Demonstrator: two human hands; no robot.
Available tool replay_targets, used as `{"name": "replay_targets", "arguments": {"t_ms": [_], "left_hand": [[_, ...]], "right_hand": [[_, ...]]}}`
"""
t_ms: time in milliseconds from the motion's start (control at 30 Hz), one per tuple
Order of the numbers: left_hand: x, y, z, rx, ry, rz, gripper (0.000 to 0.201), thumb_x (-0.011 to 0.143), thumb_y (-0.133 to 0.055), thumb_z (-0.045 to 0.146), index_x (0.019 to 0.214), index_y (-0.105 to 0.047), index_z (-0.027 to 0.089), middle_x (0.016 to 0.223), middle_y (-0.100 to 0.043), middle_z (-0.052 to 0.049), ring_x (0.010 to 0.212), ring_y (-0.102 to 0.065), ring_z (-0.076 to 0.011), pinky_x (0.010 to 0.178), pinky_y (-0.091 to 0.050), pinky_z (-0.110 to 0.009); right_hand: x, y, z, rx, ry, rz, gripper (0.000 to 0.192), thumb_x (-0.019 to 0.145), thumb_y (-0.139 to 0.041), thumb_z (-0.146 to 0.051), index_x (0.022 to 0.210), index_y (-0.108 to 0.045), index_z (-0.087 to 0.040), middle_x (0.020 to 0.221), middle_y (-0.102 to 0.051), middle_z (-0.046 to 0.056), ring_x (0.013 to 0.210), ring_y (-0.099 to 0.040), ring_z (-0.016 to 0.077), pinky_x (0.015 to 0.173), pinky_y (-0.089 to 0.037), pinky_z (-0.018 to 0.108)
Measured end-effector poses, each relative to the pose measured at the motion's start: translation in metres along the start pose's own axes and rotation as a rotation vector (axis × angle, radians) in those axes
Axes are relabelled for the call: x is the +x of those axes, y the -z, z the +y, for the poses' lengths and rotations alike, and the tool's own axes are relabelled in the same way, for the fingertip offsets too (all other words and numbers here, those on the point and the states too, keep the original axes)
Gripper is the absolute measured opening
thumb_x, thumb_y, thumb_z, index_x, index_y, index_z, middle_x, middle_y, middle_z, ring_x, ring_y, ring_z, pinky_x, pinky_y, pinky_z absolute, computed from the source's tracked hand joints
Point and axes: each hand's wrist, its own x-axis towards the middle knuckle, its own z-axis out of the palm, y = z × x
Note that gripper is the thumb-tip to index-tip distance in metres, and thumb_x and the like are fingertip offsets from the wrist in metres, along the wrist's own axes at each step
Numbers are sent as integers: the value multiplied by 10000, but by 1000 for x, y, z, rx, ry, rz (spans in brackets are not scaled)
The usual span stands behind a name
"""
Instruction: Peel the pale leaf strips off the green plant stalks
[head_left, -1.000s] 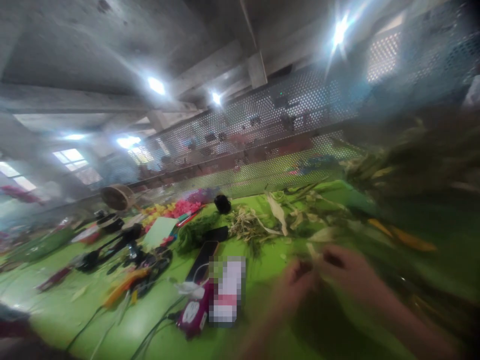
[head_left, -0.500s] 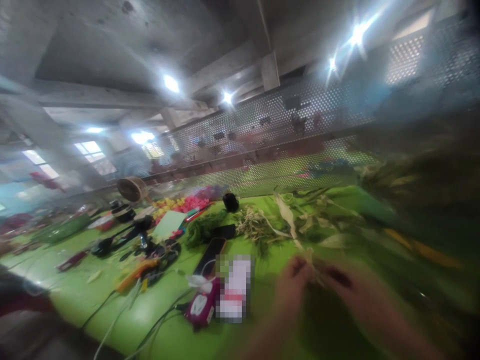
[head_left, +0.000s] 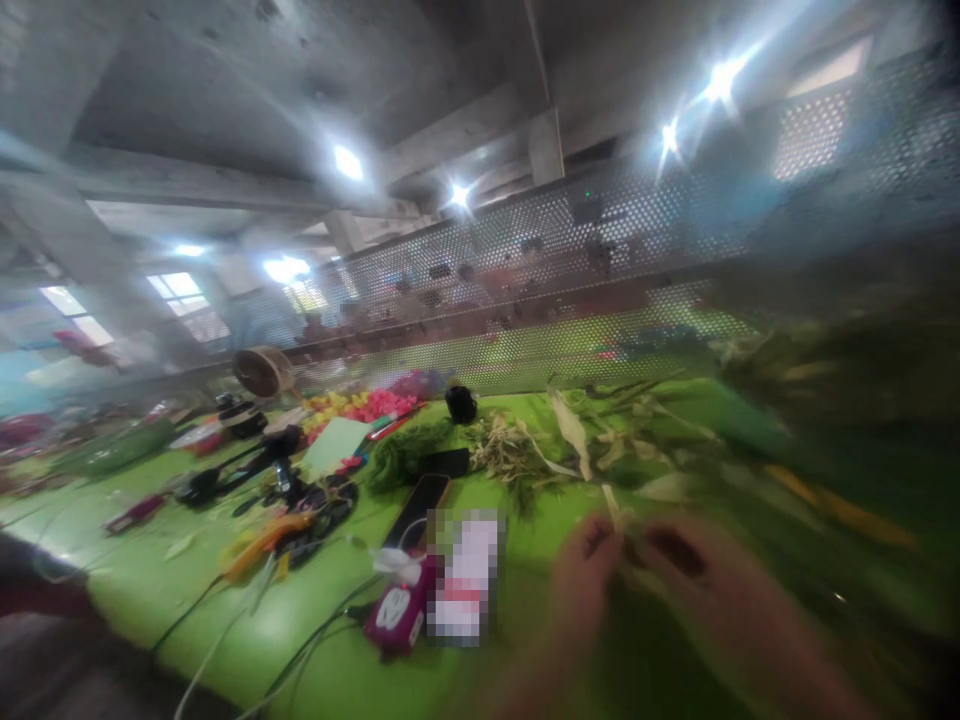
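My left hand (head_left: 589,560) is closed, its fingers pinching a pale strip of dried husk (head_left: 613,506) that sticks up above the fingertips. Close beside it on the right, my right hand (head_left: 682,560) has its fingers curled in towards the same strip and appears to grip its lower part. Blur and shade hide the exact hold. Just beyond the hands lies a longer, cream-coloured dry husk (head_left: 572,432). A heap of shredded dry husk (head_left: 506,447) spreads to its left.
Left of my hands are a purple power adapter (head_left: 397,612), a phone (head_left: 420,515) and a blurred-out white packet (head_left: 469,580). Further left lie an orange-handled corded tool (head_left: 262,548) and cables. A perforated metal screen (head_left: 465,310) stands behind the green table (head_left: 247,640).
Both hands stay in nearly the same place, with small finger movements at the husk strip. The strip's upper end shows a little more plainly above the left fingertips. The view has shifted slightly.
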Motion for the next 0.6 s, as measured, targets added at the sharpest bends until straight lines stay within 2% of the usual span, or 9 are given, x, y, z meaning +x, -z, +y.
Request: {"name": "replay_targets", "arguments": {"t_ms": [133,300,433,600], "left_hand": [[0,-1,-1,212,-73,-34,141,803,-562,297,788,-599,161,668,-563,-1,631,-477,-114,628,-366,-233],[-1,-2,-1,414,-125,-23,141,831,-514,275,814,-614,175,646,-507,6,669,-464,-138,655,-357,-255],[0,-2,-5,419,-129,-54,126,826,-515,279,792,-579,175,674,-497,5,664,-458,-137,670,-365,-265],[1,-1,-10,412,-109,-55,108,815,-534,279,786,-561,179,719,-530,-6,688,-468,-143,667,-368,-267]], "right_hand": [[2,4,-1,10,-13,63,250,885,-509,-455,868,-643,-245,835,-714,21,733,-652,200,675,-474,301],[1,4,5,-50,24,116,227,874,-519,-431,841,-653,-252,819,-707,19,718,-639,197,662,-461,299],[3,7,3,-28,9,100,190,862,-540,-400,828,-647,-247,800,-707,14,707,-638,192,656,-460,293],[7,9,0,134,-49,22,204,841,-568,-426,862,-626,-231,815,-703,10,716,-641,188,644,-470,278]]}}
